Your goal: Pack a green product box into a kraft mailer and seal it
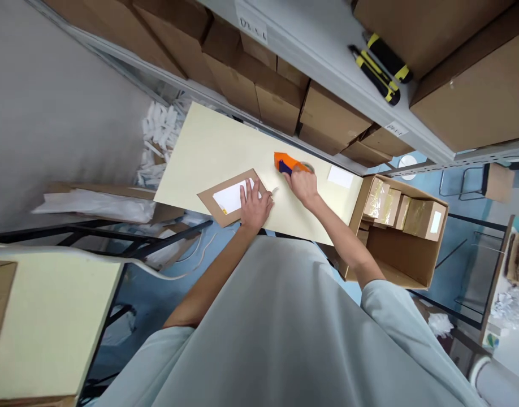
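Note:
A flat brown cardboard parcel (219,199) with a white label (230,196) lies on the pale yellow table (208,144). My left hand (254,206) rests flat on the parcel's right end, fingers stretched out. My right hand (302,183) is closed round the handle of an orange tape dispenser (285,163), which stands on the table just right of the parcel. A small white scrap (275,190) lies between the two hands.
A white label sheet (340,176) lies at the table's right end. An open carton (401,237) with taped parcels stands to the right. Shelves of brown boxes (280,96) rise behind, with black-and-yellow cutters (380,68) on one. White packing scraps (160,135) are heaped at left.

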Motion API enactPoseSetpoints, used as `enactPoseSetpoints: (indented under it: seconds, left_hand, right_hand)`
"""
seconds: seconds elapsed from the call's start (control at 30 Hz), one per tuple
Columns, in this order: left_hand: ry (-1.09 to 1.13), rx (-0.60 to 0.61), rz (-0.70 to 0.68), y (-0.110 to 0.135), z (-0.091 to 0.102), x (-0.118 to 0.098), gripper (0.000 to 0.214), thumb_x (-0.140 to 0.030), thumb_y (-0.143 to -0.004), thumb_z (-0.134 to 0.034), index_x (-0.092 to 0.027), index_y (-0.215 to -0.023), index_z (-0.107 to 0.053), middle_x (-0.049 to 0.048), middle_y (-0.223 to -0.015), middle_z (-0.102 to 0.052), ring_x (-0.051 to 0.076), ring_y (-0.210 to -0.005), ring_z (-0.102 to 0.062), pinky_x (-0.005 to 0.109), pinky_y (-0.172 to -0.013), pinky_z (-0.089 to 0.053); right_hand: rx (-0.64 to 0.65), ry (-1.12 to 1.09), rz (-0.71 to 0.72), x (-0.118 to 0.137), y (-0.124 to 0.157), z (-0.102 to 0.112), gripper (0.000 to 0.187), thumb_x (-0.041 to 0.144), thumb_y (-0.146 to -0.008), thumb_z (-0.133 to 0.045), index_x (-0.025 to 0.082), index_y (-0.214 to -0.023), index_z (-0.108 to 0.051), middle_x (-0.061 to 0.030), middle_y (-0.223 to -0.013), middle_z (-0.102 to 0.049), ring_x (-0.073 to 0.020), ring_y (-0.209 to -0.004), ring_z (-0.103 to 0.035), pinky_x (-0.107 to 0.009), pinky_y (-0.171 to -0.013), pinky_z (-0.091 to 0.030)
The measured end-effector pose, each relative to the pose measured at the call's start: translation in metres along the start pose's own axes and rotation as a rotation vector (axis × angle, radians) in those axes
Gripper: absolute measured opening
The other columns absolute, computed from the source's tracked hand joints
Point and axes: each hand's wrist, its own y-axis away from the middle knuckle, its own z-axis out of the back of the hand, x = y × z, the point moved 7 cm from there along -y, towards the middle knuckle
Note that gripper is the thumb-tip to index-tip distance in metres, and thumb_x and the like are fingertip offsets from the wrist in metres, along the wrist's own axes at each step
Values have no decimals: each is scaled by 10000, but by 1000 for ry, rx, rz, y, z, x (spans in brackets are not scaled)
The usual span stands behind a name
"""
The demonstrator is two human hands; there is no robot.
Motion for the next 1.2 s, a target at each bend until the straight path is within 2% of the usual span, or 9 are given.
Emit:
enactPoseSetpoints:
  seconds: [0.13,0.27,0.43,0.63,0.8,0.87,0.97,1.07,1.2]
  left_hand:
    - [97,-159,-15,-15,34,-32,318,-380,-1079,-725,-206,-1344,-746,252,-1682,-642,494,-1726,-461,799,-1410,-333]
    - [182,-353,-264,-48,85,-110,299,-332,-1132,-635,-238,-1396,-738,183,-1438,-775,359,-1385,-728,601,-1244,-573]
    - [176,-472,-510,-96,143,-204,305,-260,-1147,-573,-228,-1391,-753,169,-1438,-784,328,-1328,-748,550,-1164,-623]
    - [234,-390,-544,-137,184,-259,407,-341,-1173,-501,-242,-1499,-724,165,-1594,-728,334,-1515,-680,546,-1347,-555]
    - [249,-374,-513,-192,198,-272,497,-259,-1120,-484,-191,-1567,-690,148,-1750,-632,327,-1630,-608,527,-1424,-489]
    - [242,-363,-452,-223,200,-268,551,-195,-1074,-485,-152,-1588,-676,159,-1795,-592,333,-1656,-589,530,-1444,-463]
    - [209,-300,-387,-260,196,-256,610,-156,-1022,-500,-98,-1607,-663,191,-1804,-578,360,-1666,-584,564,-1455,-446]
    - [191,-267,-400,-264,191,-238,609,-163,-1017,-515,-104,-1601,-678,184,-1767,-623,362,-1652,-600,579,-1451,-451]
    - [199,-272,-361,-236,177,-195,553,-201,-1029,-540,-148,-1548,-722,164,-1689,-701,362,-1618,-633,587,-1423,-493]
  right_hand:
    - [-24,-86,-153,-6,43,15,648,610,-1244,-429,64,-1420,-732,-270,-1312,-850,-377,-1250,-823,-398,-1039,-632]
    - [-106,-177,-216,-16,59,63,568,613,-1240,-475,142,-1439,-721,-201,-1220,-894,-360,-1174,-870,-355,-936,-616]
    - [-305,-246,-195,-30,60,159,403,486,-1226,-513,176,-1380,-719,-162,-1155,-903,-354,-1133,-884,-327,-869,-579]
    - [-394,-310,-91,-48,63,238,342,401,-1189,-446,212,-1383,-655,-123,-1140,-883,-343,-1070,-864,-368,-880,-612]
    - [-404,-216,7,-45,26,285,443,297,-1150,-412,95,-1532,-512,-218,-1288,-845,-374,-1173,-830,-438,-983,-648]
    - [-409,-122,43,-37,-1,304,479,240,-1133,-401,27,-1553,-486,-291,-1364,-815,-406,-1254,-810,-483,-1066,-632]
    - [-352,12,31,-29,-42,323,505,174,-1116,-415,-4,-1583,-488,-315,-1396,-809,-414,-1317,-799,-522,-1176,-590]
    - [-295,70,-8,-24,-71,328,509,161,-1119,-457,0,-1597,-530,-306,-1428,-808,-384,-1363,-793,-495,-1225,-571]
    - [-281,102,-29,-19,-95,324,499,129,-1104,-454,-29,-1560,-581,-326,-1439,-793,-386,-1380,-778,-503,-1269,-541]
